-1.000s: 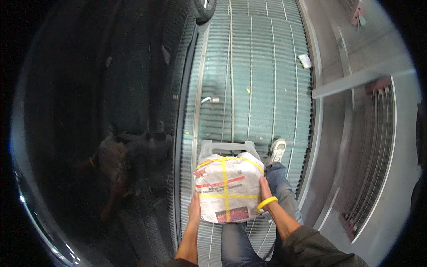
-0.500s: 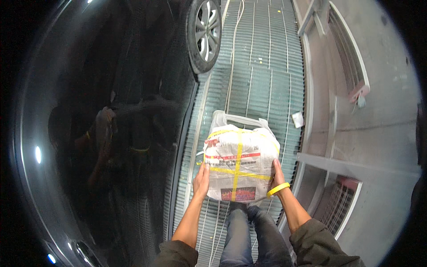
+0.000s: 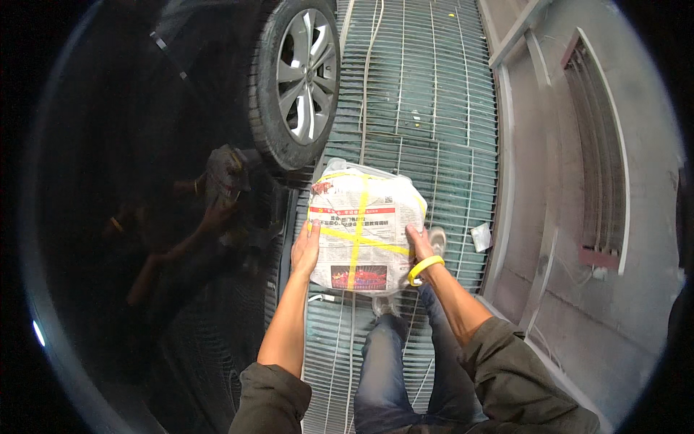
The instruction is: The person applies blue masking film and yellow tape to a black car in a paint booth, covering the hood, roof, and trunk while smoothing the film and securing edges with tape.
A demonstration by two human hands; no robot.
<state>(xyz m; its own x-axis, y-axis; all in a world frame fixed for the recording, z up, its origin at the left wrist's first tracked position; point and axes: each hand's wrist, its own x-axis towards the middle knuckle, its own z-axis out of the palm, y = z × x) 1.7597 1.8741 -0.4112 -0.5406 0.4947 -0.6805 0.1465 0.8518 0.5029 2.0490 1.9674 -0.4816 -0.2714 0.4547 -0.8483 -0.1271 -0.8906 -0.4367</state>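
Note:
Between my two hands is a newspaper-wrapped bundle [image 3: 361, 242], broad and rounded, with yellow tape crossed over its top. A strip of pale translucent plastic [image 3: 361, 168] shows along its far edge; what kind of thing is under the paper is hidden. My left hand [image 3: 306, 249] grips the bundle's left side, thumb up along the edge. On its right side my right hand [image 3: 421, 246], with a yellow wristband [image 3: 425, 269], holds it the same way. The fingers of both hands are mostly hidden beneath it. The bundle is held level above the floor, in front of my legs.
A glossy black car [image 3: 159, 289] stands close on the left, its wheel [image 3: 300, 83] just ahead. Underfoot is a ribbed metal grating [image 3: 434, 173] with a pale hose [image 3: 367, 79] along it. A white scrap [image 3: 481, 236] lies near the right wall [image 3: 636, 304], which has a framed vent [image 3: 600, 145].
I have stepped forward along the car; its wheel is now larger and nearer. The bundle has moved ahead with both hands still on it, and my shoes now show beneath.

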